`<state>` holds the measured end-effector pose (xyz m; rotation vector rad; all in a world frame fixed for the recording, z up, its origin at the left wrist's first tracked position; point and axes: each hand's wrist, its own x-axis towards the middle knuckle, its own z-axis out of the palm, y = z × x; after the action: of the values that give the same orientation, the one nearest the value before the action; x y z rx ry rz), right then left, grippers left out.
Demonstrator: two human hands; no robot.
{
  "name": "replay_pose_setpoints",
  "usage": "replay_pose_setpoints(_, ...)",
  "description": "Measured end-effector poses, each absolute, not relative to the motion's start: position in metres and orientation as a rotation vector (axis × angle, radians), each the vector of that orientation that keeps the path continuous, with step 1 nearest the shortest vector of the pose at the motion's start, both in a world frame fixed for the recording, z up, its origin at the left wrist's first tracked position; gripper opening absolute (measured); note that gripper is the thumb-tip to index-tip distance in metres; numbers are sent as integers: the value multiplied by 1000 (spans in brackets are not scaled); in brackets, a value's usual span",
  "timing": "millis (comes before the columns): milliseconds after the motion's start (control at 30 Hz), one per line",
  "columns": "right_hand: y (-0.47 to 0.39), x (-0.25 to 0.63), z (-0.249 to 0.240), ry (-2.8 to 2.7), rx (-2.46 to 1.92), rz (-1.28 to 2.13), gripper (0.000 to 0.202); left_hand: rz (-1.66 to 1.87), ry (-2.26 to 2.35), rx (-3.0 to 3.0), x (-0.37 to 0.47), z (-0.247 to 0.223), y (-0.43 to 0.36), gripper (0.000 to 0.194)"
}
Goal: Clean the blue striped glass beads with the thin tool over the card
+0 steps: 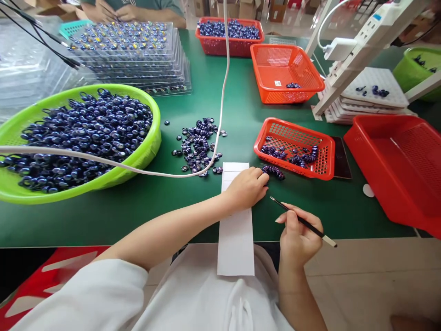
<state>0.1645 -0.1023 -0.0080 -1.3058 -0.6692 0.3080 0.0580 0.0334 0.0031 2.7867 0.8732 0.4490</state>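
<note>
Across a green tabletop [206, 78], containers and dark glossy pieces were spread out, with a white cable [224, 73] looping over the middle. Pale floor [375, 266] showed at the lower right, cartons [230, 9] stood in the background, and a co-worker [155, 4] sat at the far side.

Four containers were red or orange: a red basket [223, 47] full of pieces at the back, an orange basket [280, 96] with a small cluster, a small basket [330, 161] partly filled, and a large bin [382, 184] at the right. Two were lime green: a heaped basket [155, 147] on the left and a tub [406, 73] at the far right. Trays made two stacks, one clear [182, 78], one white [396, 87]. The pieces were too many to count; one loose pile [198, 145] and one curved row [273, 171] lay directly on the table.

One paper strip [236, 243] hung past the near edge. Over it was the left hand [247, 187], fingers bunched beside the row; whether they pinched anything could not be told. The right hand [299, 234] gripped one slim tool [312, 226] between thumb and fingers, its tip pointing toward the left hand.
</note>
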Motion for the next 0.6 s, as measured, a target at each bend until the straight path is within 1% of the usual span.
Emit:
replay_pose_setpoints(67,-102,164,-8,-671,-1298,313,13,461,864,2789,57,-1,34,13)
replay_pose_setpoints(133,-102,164,-7,-671,-1288,309,13,449,844,2786,54,-2,32,15)
replay_pose_setpoints(367,-102,165,-8,-685,-1314,315,14,323,874,2752,50,11,19,16)
replay_pose_setpoints(600,-101,169,-10,-693,-1289,352,13,298,791,2724,34,15,13,26)
